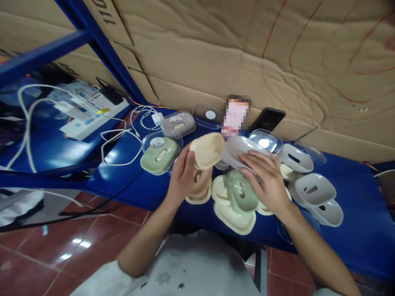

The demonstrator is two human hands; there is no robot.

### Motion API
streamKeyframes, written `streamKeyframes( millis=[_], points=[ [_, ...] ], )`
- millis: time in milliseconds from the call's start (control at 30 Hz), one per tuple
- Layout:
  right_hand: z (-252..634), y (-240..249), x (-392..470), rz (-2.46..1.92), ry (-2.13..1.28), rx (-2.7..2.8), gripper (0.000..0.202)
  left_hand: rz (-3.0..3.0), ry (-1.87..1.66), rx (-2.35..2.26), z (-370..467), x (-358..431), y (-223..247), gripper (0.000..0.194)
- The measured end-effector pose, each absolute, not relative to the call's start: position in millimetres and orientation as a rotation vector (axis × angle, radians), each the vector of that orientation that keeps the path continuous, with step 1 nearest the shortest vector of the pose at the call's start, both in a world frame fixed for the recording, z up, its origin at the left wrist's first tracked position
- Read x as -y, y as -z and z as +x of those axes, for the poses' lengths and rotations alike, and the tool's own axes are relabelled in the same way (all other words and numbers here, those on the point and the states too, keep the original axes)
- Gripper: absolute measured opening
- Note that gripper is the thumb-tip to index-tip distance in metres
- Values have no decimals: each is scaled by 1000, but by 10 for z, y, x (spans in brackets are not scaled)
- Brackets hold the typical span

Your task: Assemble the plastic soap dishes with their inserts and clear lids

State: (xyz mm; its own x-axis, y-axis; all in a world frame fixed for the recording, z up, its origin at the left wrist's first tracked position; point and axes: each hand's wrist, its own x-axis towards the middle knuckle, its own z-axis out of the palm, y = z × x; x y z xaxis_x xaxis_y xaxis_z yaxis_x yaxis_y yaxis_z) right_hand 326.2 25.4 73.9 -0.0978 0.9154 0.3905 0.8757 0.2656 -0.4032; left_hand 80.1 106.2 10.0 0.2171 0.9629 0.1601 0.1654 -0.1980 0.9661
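My left hand (183,176) grips a cream soap-dish tray (207,150) by its left edge. In my right hand (268,176) is a grey soap dish (242,146), its fingers reaching over the side into the hollow. The two pieces are raised above the table, close side by side. Below them sits a green slotted soap dish (242,192) on cream trays (236,220). A beige dish (199,189) stands under my left hand. To the right of my right hand lie several grey slotted dishes (314,189).
Along the back of the blue table (364,197) are clear lids (207,116), a lidded green dish (159,158), a lidded grey dish (178,124), a lit phone (236,115) and a dark phone (269,119). White cables and a power strip (92,117) lie left, beside a blue frame post (114,53).
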Motion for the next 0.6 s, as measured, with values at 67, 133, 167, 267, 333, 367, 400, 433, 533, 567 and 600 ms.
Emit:
streamKeyframes(
  millis=[67,133,167,267,333,367,400,433,533,567,600],
  points=[
    [3277,-657,-250,-1632,25,2061,28,1693,-1087,-1049,723,-1215,-82,61],
    [3274,-597,-241,-1625,107,2123,27,1878,-1039,-1076,649,-1352,-140,54],
    [3269,-585,-235,-1627,124,2151,28,1998,-1007,-1124,611,-1425,-191,48],
    [3254,-632,-222,-1620,113,2199,29,2282,-857,-1326,488,-1728,-366,41],
    [3243,-710,-236,-1601,95,2220,31,2380,-668,-1517,414,-2007,-450,48],
    [3234,-751,-259,-1584,90,2232,31,2396,-524,-1619,388,-2157,-474,58],
    [3222,-790,-298,-1560,82,2245,31,2377,-364,-1686,371,-2304,-486,69],
    [3206,-824,-356,-1531,68,2258,30,2333,-218,-1706,365,-2438,-490,78],
    [3113,-888,-657,-1448,-27,2295,29,2219,6,-1681,412,-2719,-479,88],
    [3065,-898,-798,-1425,-83,2317,31,2205,37,-1684,446,-2768,-476,90],
    [3007,-905,-953,-1407,-143,2346,32,2200,68,-1695,486,-2800,-478,93]
  ],
)
